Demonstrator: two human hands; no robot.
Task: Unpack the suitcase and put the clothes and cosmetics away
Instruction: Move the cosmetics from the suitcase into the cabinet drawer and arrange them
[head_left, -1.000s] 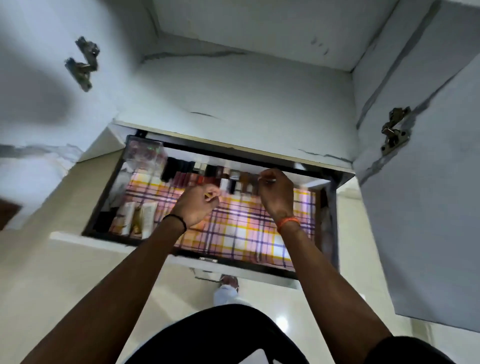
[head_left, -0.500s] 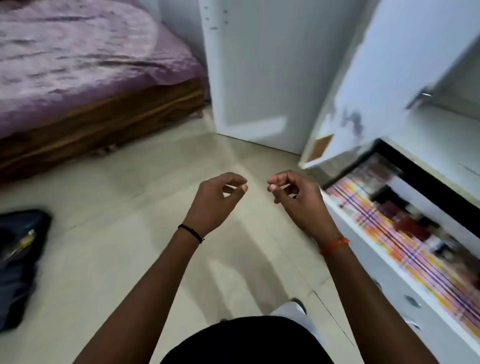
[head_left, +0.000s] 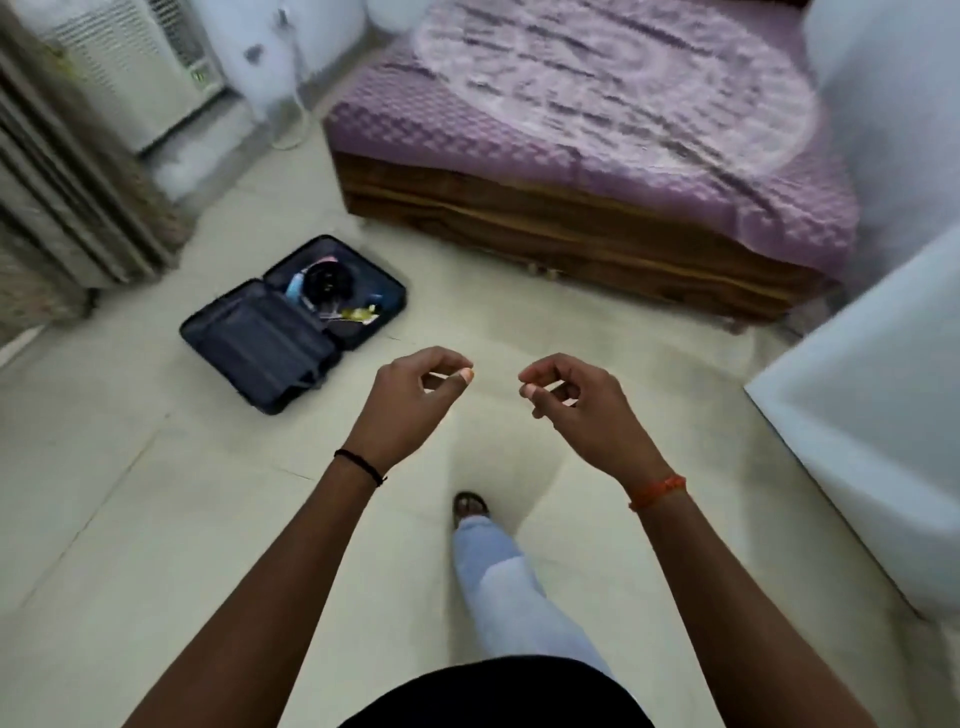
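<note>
The person has turned away from the drawer of cosmetics that filled the view a second ago; it is out of sight, and the open suitcase (head_left: 293, 322) lies on the pale tiled floor (head_left: 130, 519), well in front of the person and off to the left. Half a second ago only a dark corner of it showed at the left edge. It lies flat with both halves spread: the nearer half shows a dark zipped lining, the farther half holds a round black thing and a few small bright items (too blurred to name). Beyond the suitcase and to its right stands the bed (head_left: 597, 130) with its purple quilted cover and wooden base, farther from the hands than it looked before. Left of the suitcase hang striped curtains (head_left: 57, 197), and behind them a white window unit (head_left: 130, 67) sits against the wall. Both arms are raised over the floor, nearer to the person than the suitcase. The left hand (head_left: 410, 410), with a black band at the wrist, has its fingers (head_left: 447, 361) loosely curled and its thumb near the fingertips, holding nothing. The right hand (head_left: 582, 410), with an orange thread at the wrist, is curled the same way and also holds nothing; both look much as they did half a second ago. Below the hands one foot (head_left: 470, 506) steps forward in light trousers, toward the suitcase. A white cupboard door (head_left: 872, 415) stands at the far right.
</note>
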